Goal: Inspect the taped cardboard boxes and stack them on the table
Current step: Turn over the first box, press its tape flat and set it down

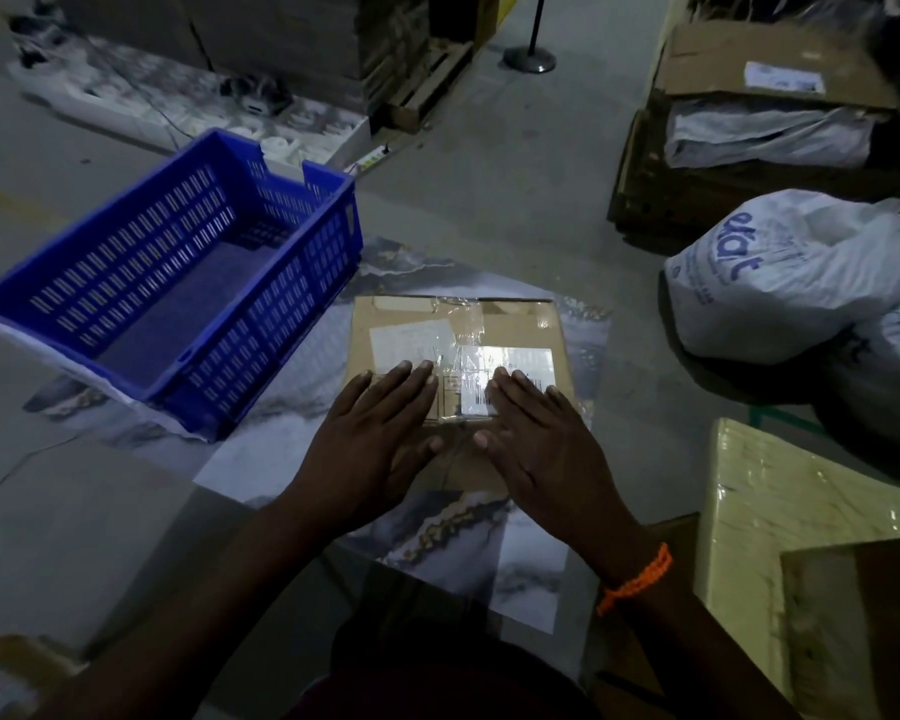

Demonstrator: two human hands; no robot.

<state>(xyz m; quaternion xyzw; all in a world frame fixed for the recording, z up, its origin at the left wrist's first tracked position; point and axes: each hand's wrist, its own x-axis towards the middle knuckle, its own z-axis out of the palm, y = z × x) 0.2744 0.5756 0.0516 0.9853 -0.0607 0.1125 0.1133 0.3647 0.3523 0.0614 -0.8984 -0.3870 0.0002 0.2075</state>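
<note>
Both hands flat, fingers straight: left hand (372, 433), right hand (536, 439) pressing the near half of the taped cardboard box (510, 324) on the marble-patterned table (292, 449), equally close, box straight ahead.

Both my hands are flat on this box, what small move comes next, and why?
Probably slide the left hand and right hand outward to the side edges of the box and grip. Both lie flat on its taped top, fingers straight, so nothing holds it yet for turning or stacking.

Matt cardboard box (515, 324), glossy tape (458, 317)
</note>
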